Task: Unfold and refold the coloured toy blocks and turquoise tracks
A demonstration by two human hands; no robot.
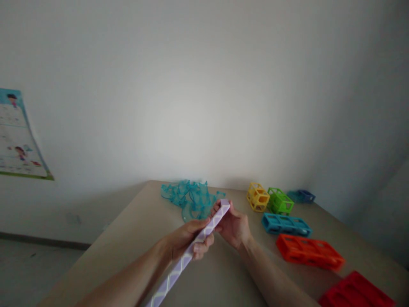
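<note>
A long straight purple stick with a white zigzag pattern (179,266) runs from the lower middle of the view up to the centre, held above a beige table (134,230). My left hand (188,241) is closed around its middle. My right hand (233,226) grips its far tip with fingers pinched on the end segment. Both forearms reach in from the bottom edge.
A heap of clear teal plastic pieces (190,198) lies behind the hands. To the right are hollow block frames: yellow (257,197), green (280,201), dark blue (302,196), a long teal one (286,224), orange (308,251) and red (354,292). A poster (17,136) hangs at left.
</note>
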